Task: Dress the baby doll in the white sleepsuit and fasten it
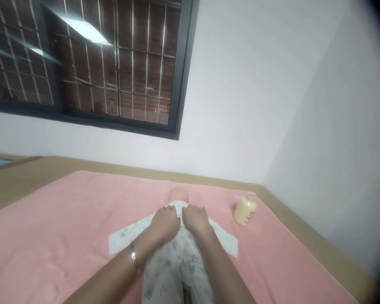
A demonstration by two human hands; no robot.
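A baby doll [178,194] lies on its back on a pink cloth [79,215], its head away from me. It wears a white printed outfit [167,257] with the sleeves spread to both sides and the legs toward me. My left hand [164,221] is closed on the outfit at the upper chest, its fingers curled over the fabric. Beside it, across a small gap, my right hand [196,218] is closed on the other side of the upper chest. My hands and forearms hide much of the chest, and my fingertips are mostly out of sight.
A cream pump bottle [245,210] stands on the cloth to the right of the doll. Beneath the cloth is a tan surface [34,175], bordered at the back and right by white walls [240,105]. A barred window [114,63] is above at left.
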